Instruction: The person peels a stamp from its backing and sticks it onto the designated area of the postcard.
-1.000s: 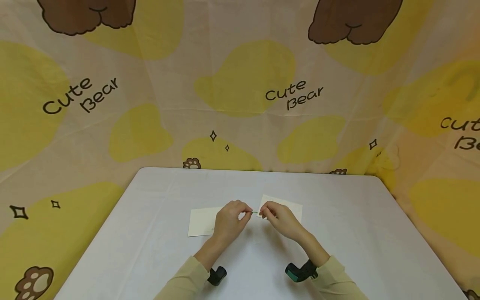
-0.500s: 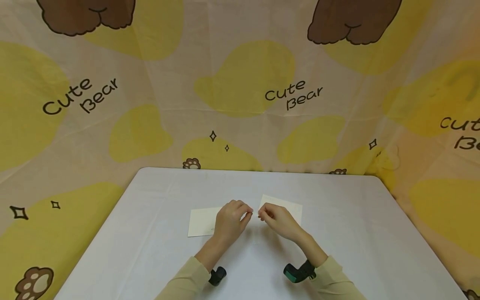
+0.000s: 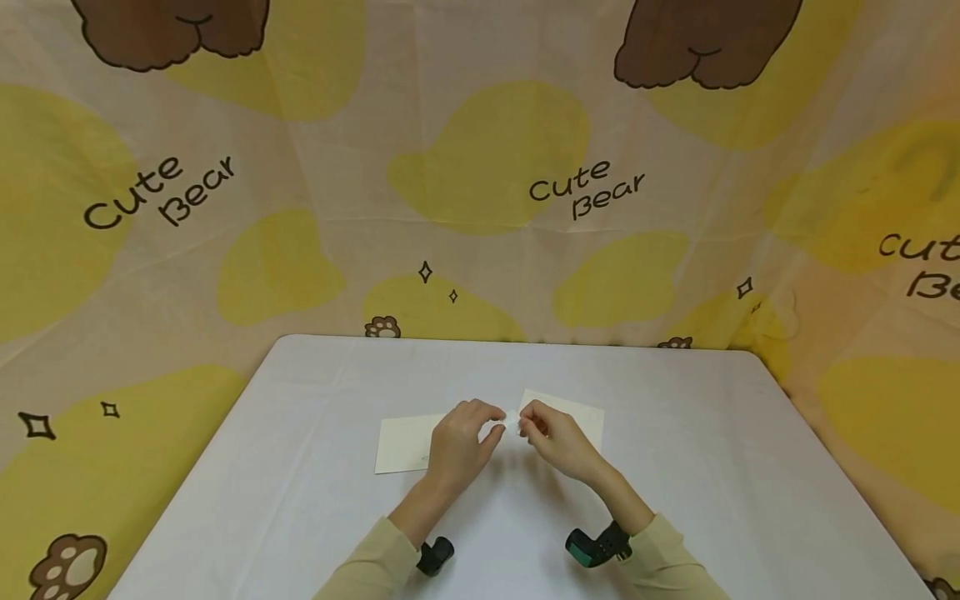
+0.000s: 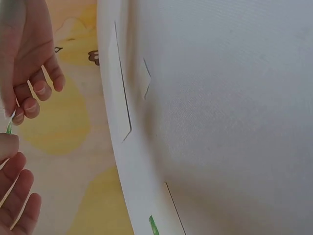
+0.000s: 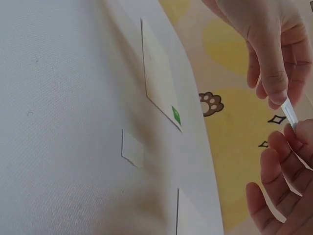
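Between my two hands stretches a small sticker-like strip (image 5: pixel 289 113), whitish in the right wrist view; the left wrist view shows a green part (image 4: pixel 9 128). My right hand (image 3: pixel 564 437) pinches one end between thumb and fingers. The strip's other end meets the thumb tip of my left hand (image 3: pixel 459 437), whose thumb and forefinger tips stand slightly apart in the head view. Under the left hand lies a cream card (image 3: pixel 402 443), partly hidden; it bears a green leaf shape (image 5: pixel 176 116). Another cream card (image 3: pixel 585 414) lies behind the right hand.
A small white paper scrap (image 5: pixel 132 148) lies on the white table (image 3: pixel 337 533) between the cards. Both wrists carry black devices (image 3: pixel 597 546). A patterned cloth backdrop (image 3: pixel 480 183) hangs behind the table's far edge.
A thin green piece showed between the fingertips a second ago; now a whitish piece shows there. My left thumb and forefinger have parted slightly. The arms have barely moved.
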Demonstrator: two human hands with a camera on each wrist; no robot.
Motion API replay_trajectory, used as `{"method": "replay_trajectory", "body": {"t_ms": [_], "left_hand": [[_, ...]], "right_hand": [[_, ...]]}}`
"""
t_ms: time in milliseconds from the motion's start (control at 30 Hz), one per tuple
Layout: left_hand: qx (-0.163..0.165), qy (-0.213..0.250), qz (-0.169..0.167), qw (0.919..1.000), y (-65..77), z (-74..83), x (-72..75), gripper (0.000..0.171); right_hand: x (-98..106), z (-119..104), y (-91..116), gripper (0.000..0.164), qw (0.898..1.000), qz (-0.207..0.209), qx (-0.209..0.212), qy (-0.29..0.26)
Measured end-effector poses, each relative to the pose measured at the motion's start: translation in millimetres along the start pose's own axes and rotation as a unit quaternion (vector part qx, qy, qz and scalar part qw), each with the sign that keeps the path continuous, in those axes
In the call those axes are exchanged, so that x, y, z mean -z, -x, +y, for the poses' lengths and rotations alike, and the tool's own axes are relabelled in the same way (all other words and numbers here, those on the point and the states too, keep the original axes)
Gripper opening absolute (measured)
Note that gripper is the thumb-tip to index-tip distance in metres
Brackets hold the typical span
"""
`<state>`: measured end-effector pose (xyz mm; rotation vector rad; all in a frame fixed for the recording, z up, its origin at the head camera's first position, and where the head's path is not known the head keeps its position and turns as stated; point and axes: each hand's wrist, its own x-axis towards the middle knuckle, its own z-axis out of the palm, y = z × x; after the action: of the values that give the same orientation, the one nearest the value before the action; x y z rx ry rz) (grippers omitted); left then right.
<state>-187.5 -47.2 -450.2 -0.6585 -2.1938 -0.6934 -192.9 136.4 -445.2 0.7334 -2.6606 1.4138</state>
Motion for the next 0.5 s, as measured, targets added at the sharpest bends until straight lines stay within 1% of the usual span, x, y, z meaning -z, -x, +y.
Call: {"method": "replay_trajectory", "body": {"t_ms": [67, 133, 200, 233, 267, 333, 400, 500], "left_hand": [[0.029, 0.017, -0.007, 0.9994, -0.1, -0.2, 0.7, 0.019], [0.066, 0.04, -0.02, 0.9968, -0.3, 0.1, 2.0, 0.018], [0.102, 0.068, -0.035, 0.9919, -0.4, -0.4, 2.7, 0.016], [0.12, 0.086, -0.043, 0.9881, -0.4, -0.8, 2.8, 0.015], [0.137, 0.107, -0.049, 0.9836, -0.7, -0.9, 3.2, 0.013], [0.169, 0.152, -0.061, 0.972, -1.3, -1.2, 3.6, 0.008], [0.198, 0.196, -0.073, 0.9576, -1.9, -1.4, 4.0, 0.002], [0.232, 0.251, -0.093, 0.9353, -2.8, -0.8, 5.8, 0.006]], "right_hand": [[-0.5, 0.0, 0.2, 0.005, 1.0, 0.002, -0.002, -0.005], [-1.1, 0.1, 0.4, 0.004, 1.0, 0.004, -0.005, -0.011], [-1.8, 0.6, 0.6, 0.004, 1.0, 0.006, -0.006, -0.017], [-2.1, 0.9, 0.7, 0.004, 1.0, 0.006, -0.005, -0.02], [-2.3, 1.2, 0.9, 0.004, 1.0, 0.007, -0.003, -0.022], [-2.9, 1.8, 0.9, 0.004, 1.0, 0.009, 0.001, -0.025], [-3.5, 2.6, 0.8, 0.005, 1.0, 0.011, 0.004, -0.023], [-4.8, 3.6, 0.2, 0.005, 1.0, 0.015, 0.009, -0.018]]}}
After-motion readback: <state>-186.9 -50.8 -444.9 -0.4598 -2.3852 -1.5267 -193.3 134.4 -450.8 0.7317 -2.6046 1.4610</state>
